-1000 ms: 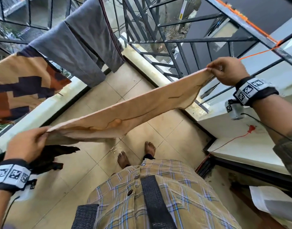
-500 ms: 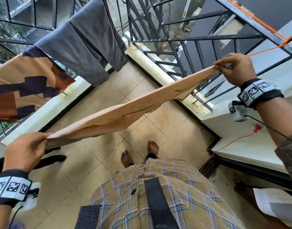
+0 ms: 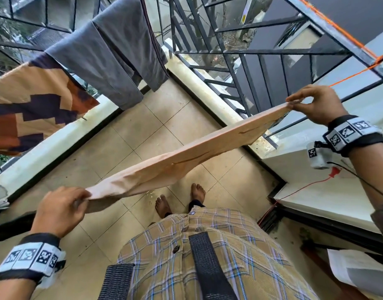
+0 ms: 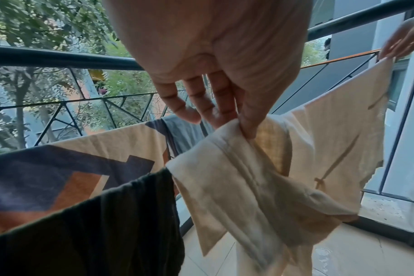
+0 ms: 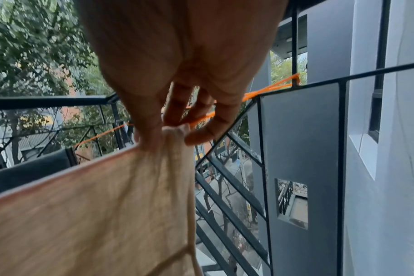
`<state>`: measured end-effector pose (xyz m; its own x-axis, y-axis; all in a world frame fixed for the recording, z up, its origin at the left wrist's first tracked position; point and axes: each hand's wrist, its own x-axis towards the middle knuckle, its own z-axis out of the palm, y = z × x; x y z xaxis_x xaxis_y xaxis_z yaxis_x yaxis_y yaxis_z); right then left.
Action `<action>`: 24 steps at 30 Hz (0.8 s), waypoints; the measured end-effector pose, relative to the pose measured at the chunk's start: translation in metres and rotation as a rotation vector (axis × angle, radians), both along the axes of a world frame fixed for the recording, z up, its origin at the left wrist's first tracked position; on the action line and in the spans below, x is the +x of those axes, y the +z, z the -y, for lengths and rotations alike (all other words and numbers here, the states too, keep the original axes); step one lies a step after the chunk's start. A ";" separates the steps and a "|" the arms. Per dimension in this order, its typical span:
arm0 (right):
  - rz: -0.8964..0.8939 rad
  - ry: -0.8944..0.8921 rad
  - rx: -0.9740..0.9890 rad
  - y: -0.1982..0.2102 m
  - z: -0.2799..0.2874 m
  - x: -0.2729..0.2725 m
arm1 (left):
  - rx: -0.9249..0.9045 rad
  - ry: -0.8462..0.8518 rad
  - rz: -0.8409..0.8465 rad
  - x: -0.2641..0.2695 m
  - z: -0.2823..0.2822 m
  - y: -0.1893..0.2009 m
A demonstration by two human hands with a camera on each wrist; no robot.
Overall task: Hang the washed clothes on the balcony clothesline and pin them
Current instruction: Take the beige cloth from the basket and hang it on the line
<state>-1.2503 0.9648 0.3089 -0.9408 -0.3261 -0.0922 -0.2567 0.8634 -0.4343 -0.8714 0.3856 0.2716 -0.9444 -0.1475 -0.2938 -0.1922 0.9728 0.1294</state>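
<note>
A beige cloth (image 3: 186, 156) is stretched taut between my two hands above the tiled balcony floor. My left hand (image 3: 62, 210) pinches its near corner (image 4: 234, 130) between thumb and fingers at the lower left. My right hand (image 3: 313, 102) pinches the far corner (image 5: 175, 130) up at the right, close to the orange clothesline (image 3: 357, 72) (image 5: 267, 91) tied to the railing. The line runs just behind my right fingers; whether the cloth touches it I cannot tell.
A patterned beige, navy and rust cloth (image 3: 32, 102) and grey trousers (image 3: 112, 59) hang along the left railing. A black garment (image 4: 87, 224) hangs beside my left hand. The black metal grille (image 3: 240, 53) encloses the balcony; a white ledge (image 3: 316, 198) lies at the right.
Both hands have lifted and pulled apart, drawing the beige cloth tighter and flatter. My right hand has risen toward the orange line.
</note>
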 end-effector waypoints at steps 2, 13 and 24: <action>0.023 0.041 0.075 0.009 -0.002 -0.004 | -0.014 0.037 0.048 -0.001 0.008 -0.009; -0.026 0.149 0.409 0.040 0.002 -0.021 | -0.075 -0.005 0.007 -0.024 0.016 -0.032; -0.046 -0.028 0.483 0.042 0.003 -0.016 | -0.174 0.111 0.052 -0.022 0.001 -0.018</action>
